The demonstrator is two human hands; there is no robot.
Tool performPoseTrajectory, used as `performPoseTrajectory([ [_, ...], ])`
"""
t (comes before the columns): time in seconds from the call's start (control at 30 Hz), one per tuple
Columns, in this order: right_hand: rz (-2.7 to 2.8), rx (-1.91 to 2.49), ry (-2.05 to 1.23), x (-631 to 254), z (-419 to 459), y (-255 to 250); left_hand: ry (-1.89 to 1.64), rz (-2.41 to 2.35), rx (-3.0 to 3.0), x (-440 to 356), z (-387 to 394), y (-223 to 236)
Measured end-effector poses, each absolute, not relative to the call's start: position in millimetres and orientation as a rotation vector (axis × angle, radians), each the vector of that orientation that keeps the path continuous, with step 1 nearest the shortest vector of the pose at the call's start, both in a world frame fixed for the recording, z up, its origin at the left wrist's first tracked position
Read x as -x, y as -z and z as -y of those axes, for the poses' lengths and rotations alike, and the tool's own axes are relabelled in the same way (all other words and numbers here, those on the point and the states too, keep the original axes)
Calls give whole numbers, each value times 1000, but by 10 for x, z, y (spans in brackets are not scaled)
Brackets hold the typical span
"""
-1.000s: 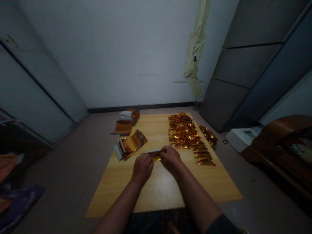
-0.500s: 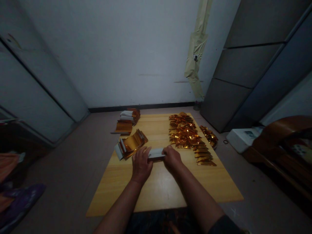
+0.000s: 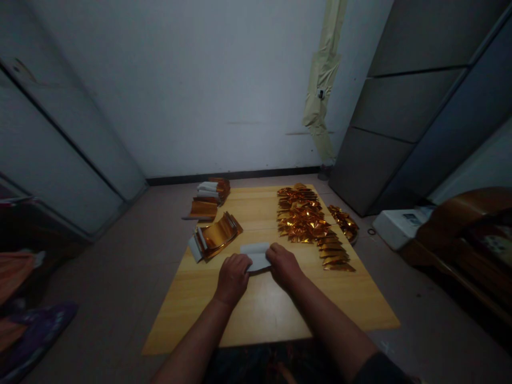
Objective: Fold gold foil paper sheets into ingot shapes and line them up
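White sheet [image 3: 256, 254]: my left fingers [image 3: 243, 262] and right fingers [image 3: 272, 252] curl closed over its ends, pressing it to the wooden counter [image 3: 264, 309]; gold foil [image 3: 218, 237] lies just beside.

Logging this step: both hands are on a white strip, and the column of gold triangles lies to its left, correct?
Not quite: the head view shows the gold triangles to the right of the white strip, with the left hand and right hand on it.
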State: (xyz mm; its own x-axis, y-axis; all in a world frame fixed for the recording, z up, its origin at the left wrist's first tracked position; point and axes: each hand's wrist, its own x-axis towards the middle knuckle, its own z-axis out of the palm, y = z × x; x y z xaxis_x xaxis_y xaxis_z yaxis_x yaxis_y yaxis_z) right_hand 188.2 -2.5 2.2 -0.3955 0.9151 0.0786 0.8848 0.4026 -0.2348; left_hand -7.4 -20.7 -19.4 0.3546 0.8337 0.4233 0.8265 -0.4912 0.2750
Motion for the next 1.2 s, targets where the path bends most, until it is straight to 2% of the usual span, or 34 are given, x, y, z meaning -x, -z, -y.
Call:
performPoseTrajectory([
  [0.4, 2584, 1473, -14, -2005, 127, 84, -779, -1541, -2660, 117, 444, 129],
  [0.6, 2399, 1523, -209, -1969, 45, -13, -656, -1676, -2585, -11, 490, 77],
  [0.9, 2100, 1717, -468, -1773, -235, -11, -580, -1635, -2668, -1, 427, 99],
  [1.2, 2141, 1678, -435, -1634, -327, -33, -646, -1613, -2620, 35, 399, 174],
])
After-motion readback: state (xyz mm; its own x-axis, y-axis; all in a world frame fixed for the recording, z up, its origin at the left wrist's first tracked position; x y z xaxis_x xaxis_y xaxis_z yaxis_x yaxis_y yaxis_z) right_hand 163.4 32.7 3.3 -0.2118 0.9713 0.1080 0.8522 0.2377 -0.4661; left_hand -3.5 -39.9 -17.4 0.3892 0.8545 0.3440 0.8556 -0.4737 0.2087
